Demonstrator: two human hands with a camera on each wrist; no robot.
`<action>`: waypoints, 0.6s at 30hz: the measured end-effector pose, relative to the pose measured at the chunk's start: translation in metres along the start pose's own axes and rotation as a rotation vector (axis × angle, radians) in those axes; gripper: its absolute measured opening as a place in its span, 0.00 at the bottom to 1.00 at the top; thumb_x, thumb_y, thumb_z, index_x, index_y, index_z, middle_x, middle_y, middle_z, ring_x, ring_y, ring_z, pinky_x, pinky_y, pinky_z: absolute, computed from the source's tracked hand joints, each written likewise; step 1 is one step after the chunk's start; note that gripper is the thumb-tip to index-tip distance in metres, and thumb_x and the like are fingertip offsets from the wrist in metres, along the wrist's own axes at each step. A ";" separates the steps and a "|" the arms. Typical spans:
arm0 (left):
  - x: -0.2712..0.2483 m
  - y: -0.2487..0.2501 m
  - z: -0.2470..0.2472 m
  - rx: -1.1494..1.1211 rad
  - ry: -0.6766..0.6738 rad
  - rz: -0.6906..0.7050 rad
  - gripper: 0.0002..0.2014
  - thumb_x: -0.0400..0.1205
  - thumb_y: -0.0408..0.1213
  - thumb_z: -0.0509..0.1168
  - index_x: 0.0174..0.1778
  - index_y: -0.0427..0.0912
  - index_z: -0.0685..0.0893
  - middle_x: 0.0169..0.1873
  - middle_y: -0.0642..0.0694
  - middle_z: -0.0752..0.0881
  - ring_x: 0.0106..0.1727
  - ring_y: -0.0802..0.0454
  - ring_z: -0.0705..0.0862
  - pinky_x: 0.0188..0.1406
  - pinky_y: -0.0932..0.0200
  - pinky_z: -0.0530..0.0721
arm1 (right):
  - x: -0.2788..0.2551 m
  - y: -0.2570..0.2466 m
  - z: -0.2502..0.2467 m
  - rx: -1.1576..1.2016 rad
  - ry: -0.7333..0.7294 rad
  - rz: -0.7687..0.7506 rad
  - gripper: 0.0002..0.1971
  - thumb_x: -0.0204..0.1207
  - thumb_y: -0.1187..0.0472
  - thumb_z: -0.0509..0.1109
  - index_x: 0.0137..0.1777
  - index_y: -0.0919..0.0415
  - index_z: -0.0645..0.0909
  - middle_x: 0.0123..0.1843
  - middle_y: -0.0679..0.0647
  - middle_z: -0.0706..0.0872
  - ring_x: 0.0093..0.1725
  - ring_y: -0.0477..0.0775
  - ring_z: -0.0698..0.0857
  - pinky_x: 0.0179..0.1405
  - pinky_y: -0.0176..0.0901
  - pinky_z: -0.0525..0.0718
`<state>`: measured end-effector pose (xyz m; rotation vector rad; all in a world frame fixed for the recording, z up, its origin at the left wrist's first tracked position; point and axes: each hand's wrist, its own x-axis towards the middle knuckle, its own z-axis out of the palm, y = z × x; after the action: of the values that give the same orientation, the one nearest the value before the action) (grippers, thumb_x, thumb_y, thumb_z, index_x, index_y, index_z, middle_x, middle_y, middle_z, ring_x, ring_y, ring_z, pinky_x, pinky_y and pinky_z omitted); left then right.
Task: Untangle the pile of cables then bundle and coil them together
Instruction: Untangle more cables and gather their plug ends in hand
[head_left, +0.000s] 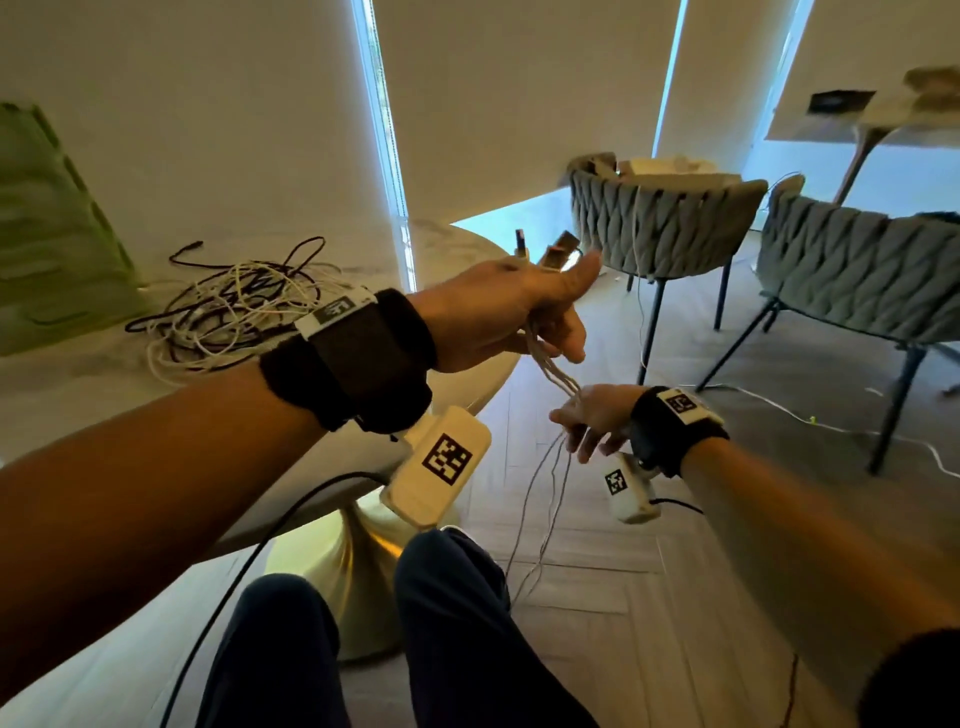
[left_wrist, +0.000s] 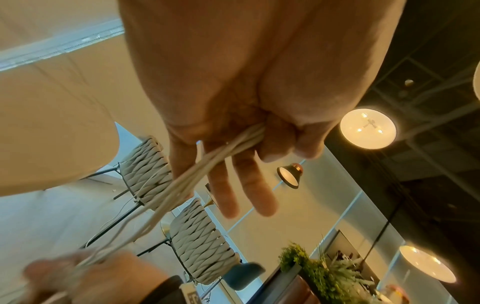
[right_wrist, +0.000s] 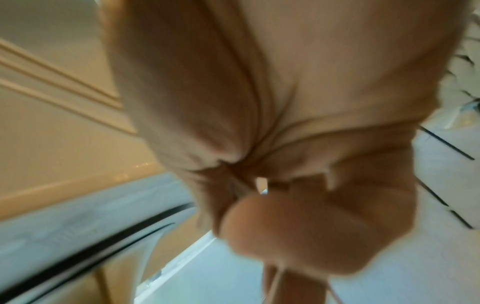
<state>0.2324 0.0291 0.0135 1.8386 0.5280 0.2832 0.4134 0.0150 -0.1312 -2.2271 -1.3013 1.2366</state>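
Combing the white cables straight

Your left hand clenches the white cables near their plugs; your right hand pinches them below. Slide it down evenly, clear of the pile on the worktop.

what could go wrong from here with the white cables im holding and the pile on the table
1. The white cables run from the left hand through the right hand and their tails trail to the floor beside the legs; they may snag or get stepped on.
2. The pile on the table looks knotted, black and white strands mixed; pulling hard could tighten it.
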 end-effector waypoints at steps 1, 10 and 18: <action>0.003 -0.002 0.000 -0.013 0.026 -0.021 0.27 0.86 0.51 0.54 0.26 0.44 0.85 0.31 0.45 0.88 0.49 0.43 0.87 0.68 0.41 0.79 | 0.004 0.005 -0.003 0.092 0.082 -0.013 0.15 0.85 0.50 0.60 0.54 0.63 0.79 0.47 0.57 0.87 0.41 0.53 0.87 0.35 0.42 0.82; 0.024 -0.007 -0.017 -0.257 0.258 0.072 0.21 0.87 0.45 0.58 0.28 0.44 0.65 0.19 0.50 0.62 0.20 0.54 0.64 0.33 0.58 0.79 | 0.024 0.021 -0.006 -0.115 -0.087 -0.028 0.08 0.82 0.56 0.67 0.58 0.56 0.79 0.57 0.56 0.86 0.52 0.57 0.89 0.46 0.55 0.90; 0.017 -0.028 -0.050 -0.522 0.271 0.040 0.09 0.83 0.44 0.60 0.53 0.43 0.71 0.28 0.50 0.64 0.27 0.56 0.65 0.34 0.57 0.72 | -0.010 -0.059 -0.039 -0.353 0.234 -0.440 0.09 0.83 0.64 0.63 0.56 0.55 0.84 0.60 0.52 0.85 0.55 0.51 0.84 0.51 0.40 0.82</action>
<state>0.2191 0.0863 0.0024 1.3102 0.5414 0.6405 0.4080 0.0463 -0.0676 -2.0499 -1.8874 0.6077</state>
